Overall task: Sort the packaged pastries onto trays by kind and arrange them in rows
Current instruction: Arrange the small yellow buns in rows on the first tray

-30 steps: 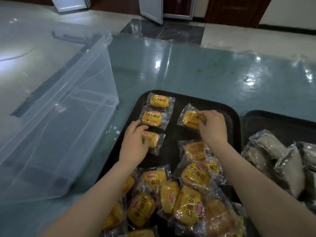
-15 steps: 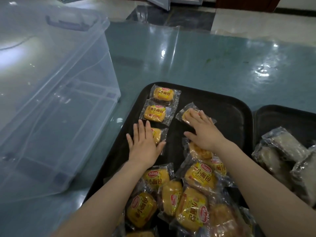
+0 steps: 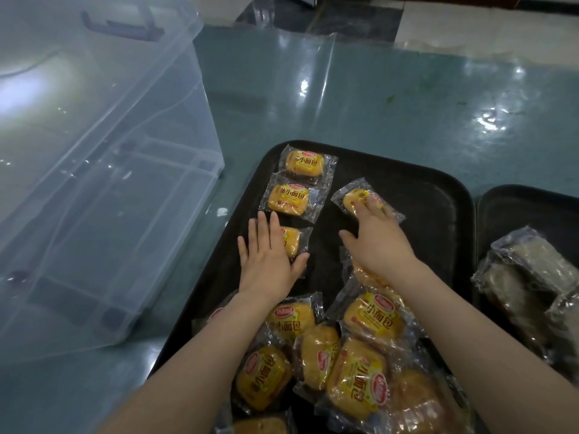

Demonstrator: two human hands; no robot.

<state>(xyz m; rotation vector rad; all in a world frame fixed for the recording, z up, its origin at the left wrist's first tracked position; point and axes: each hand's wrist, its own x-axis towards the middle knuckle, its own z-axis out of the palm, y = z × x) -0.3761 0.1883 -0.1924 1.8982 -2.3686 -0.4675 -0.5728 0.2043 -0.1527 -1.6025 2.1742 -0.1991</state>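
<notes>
Nearest on the black tray [image 3: 438, 195], a loose heap of yellow buns [image 3: 360, 368] waits, wrappers crinkled and overlapping. Just beyond the heap, the left hand [image 3: 266, 261] lies flat, fingers straight, pressing the third bun [image 3: 293, 241] into its column; no grip there, just a push. Toward the tray's middle, the right hand [image 3: 380, 242] spreads open on a tilted bun [image 3: 355, 197], fingertips resting on top. Farther on, two buns [image 3: 294, 183] sit lined up near the tray's far-left corner. These look light, squashy, slick in film; I'd pinch a wrapper edge, not squeeze the bread. Right of the tray, grey pastries [image 3: 532, 277] fill a second tray [image 3: 513, 195].
</notes>
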